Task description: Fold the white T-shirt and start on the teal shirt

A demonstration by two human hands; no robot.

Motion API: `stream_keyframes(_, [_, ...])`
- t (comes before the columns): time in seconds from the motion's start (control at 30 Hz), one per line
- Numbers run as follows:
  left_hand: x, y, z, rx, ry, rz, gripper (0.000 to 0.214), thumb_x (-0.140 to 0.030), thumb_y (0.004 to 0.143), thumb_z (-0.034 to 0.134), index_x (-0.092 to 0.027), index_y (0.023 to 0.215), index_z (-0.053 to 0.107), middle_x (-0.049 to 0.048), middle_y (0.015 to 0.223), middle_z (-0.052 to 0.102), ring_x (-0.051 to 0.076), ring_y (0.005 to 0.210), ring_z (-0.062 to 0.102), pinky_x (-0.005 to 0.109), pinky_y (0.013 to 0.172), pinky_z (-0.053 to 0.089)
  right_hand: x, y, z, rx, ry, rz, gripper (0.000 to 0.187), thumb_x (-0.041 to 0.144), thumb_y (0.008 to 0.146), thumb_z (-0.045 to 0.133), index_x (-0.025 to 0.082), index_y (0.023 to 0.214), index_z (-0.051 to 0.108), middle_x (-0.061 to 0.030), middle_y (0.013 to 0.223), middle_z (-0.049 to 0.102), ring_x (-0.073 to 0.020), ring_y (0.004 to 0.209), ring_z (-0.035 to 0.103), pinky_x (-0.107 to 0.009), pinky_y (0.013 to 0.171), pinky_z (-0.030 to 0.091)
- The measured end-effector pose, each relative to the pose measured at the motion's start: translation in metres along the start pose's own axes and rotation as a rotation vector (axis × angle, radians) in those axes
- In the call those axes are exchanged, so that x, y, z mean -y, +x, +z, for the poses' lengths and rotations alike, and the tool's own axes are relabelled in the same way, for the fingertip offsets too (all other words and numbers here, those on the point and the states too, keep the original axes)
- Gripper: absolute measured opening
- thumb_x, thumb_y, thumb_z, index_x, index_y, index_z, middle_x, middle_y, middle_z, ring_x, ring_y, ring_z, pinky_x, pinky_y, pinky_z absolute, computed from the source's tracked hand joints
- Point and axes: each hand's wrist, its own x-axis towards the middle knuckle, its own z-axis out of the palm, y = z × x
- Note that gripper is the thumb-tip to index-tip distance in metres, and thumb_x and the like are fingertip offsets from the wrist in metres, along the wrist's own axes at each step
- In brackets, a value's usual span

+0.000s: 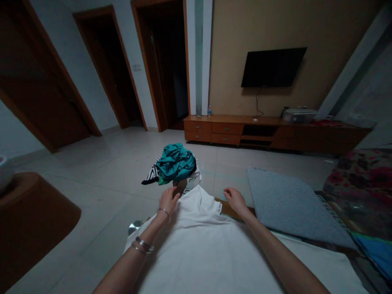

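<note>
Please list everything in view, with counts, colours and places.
White garment: 1, white, under the forearms
Teal cloth: 1, teal, crumpled ahead
Patterned cloth: 1, black-white, under teal cloth
Grey mat: 1, grey, right of garment
Floral blanket: 1, red-patterned, far right
Cabinet: 1, brown, far side
Television: 1, black, above cabinet
Water bottle: 1, clear, on cabinet
Doors: 3, brown, far left
Round table: 1, brown, lower left
Left grip: 1, on garment, silver bangles
Right grip: 1, beside garment
</note>
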Motion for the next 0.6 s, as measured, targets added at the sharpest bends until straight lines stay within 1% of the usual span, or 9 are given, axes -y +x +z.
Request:
stream_keyframes(0.07, [0.016, -0.012, -0.003, 0.039, 0.087, -0.025, 0.036, -0.030, 0.085, 0.050, -0.013, 0.116, 0.058, 0.0150, 0.122, 0.057, 0.029, 0.118, 0.047, 0.044, 0.100, 0.035, -0.001, -0.016, -0.004, 0.054, -0.053, -0.011, 0.022, 0.028, 0.083, 0.048, 0.016, 0.081, 0.067, -0.0112, 0.088, 0.069, -0.0199, 0.083, 0.061, -0.026, 0.073, 0.038])
stream_keyframes(0.13, [0.028, -0.022, -0.006, 0.086, 0.167, -0.043, 0.033, -0.032, 0.082, 0.053, -0.014, 0.108, 0.062, 0.0153, 0.112, 0.059, 0.032, 0.111, 0.049, 0.047, 0.093, 0.038, 0.002, -0.032, -0.006, 0.135, -0.142, -0.021, 0.024, 0.031, 0.083, 0.050, 0.017, 0.075, 0.067, -0.0099, 0.081, 0.069, -0.0196, 0.075, 0.061, -0.026, 0.067, 0.037])
stream_keyframes(0.2, [0.035, -0.030, -0.008, 0.120, 0.286, -0.031, 0.030, -0.034, 0.081, 0.053, -0.016, 0.102, 0.063, 0.0139, 0.107, 0.059, 0.031, 0.107, 0.050, 0.044, 0.088, 0.039, 0.002, -0.047, -0.007, 0.203, -0.248, -0.048, 0.027, 0.035, 0.085, 0.049, 0.018, 0.077, 0.068, -0.0100, 0.081, 0.069, -0.0202, 0.074, 0.061, -0.026, 0.064, 0.035])
stream_keyframes(0.27, [0.038, -0.035, -0.009, 0.131, 0.376, -0.008, 0.027, -0.034, 0.082, 0.049, -0.017, 0.098, 0.063, 0.0125, 0.105, 0.059, 0.029, 0.103, 0.051, 0.040, 0.085, 0.039, 0.000, -0.058, -0.007, 0.240, -0.337, -0.092, 0.027, 0.036, 0.085, 0.050, 0.018, 0.079, 0.069, -0.0109, 0.085, 0.069, -0.0217, 0.078, 0.062, -0.026, 0.064, 0.035])
stream_keyframes(0.33, [0.038, -0.036, -0.009, 0.132, 0.385, -0.011, 0.025, -0.032, 0.082, 0.047, -0.016, 0.094, 0.063, 0.0124, 0.104, 0.060, 0.027, 0.101, 0.051, 0.038, 0.084, 0.038, -0.004, -0.063, -0.008, 0.274, -0.411, -0.118, 0.022, 0.034, 0.082, 0.054, 0.018, 0.079, 0.069, -0.0119, 0.088, 0.069, -0.0236, 0.081, 0.062, -0.027, 0.065, 0.035])
stream_keyframes(0.4, [0.036, -0.035, -0.009, 0.130, 0.341, -0.041, 0.023, -0.029, 0.081, 0.048, -0.015, 0.092, 0.062, 0.0123, 0.102, 0.061, 0.027, 0.099, 0.052, 0.037, 0.083, 0.037, -0.003, -0.057, -0.010, 0.289, -0.459, -0.113, 0.019, 0.030, 0.080, 0.056, 0.018, 0.077, 0.069, -0.0126, 0.086, 0.069, -0.0243, 0.080, 0.062, -0.027, 0.064, 0.035])
stream_keyframes(0.47, [0.035, -0.032, -0.009, 0.123, 0.283, -0.065, 0.020, -0.025, 0.078, 0.049, -0.016, 0.091, 0.061, 0.0113, 0.100, 0.061, 0.026, 0.099, 0.052, 0.035, 0.082, 0.037, 0.007, -0.041, -0.009, 0.253, -0.435, -0.141, 0.021, 0.028, 0.082, 0.053, 0.018, 0.077, 0.070, -0.0125, 0.084, 0.068, -0.0232, 0.078, 0.061, -0.028, 0.064, 0.036])
stream_keyframes(0.53, [0.034, -0.027, -0.009, 0.126, 0.238, -0.068, 0.019, -0.024, 0.075, 0.052, -0.017, 0.091, 0.060, 0.0089, 0.098, 0.062, 0.024, 0.097, 0.053, 0.032, 0.078, 0.037, 0.026, -0.015, -0.002, 0.231, -0.322, -0.264, 0.023, 0.023, 0.083, 0.049, 0.017, 0.084, 0.071, -0.0117, 0.088, 0.068, -0.0216, 0.081, 0.060, -0.027, 0.068, 0.038])
stream_keyframes(0.6, [0.034, -0.022, -0.008, 0.137, 0.206, -0.062, 0.019, -0.023, 0.072, 0.056, -0.018, 0.089, 0.060, 0.0061, 0.095, 0.062, 0.021, 0.092, 0.054, 0.028, 0.074, 0.038, 0.050, 0.013, 0.012, 0.263, -0.194, -0.421, 0.028, 0.013, 0.080, 0.049, 0.018, 0.097, 0.070, -0.0095, 0.098, 0.067, -0.0198, 0.091, 0.058, -0.025, 0.077, 0.039])
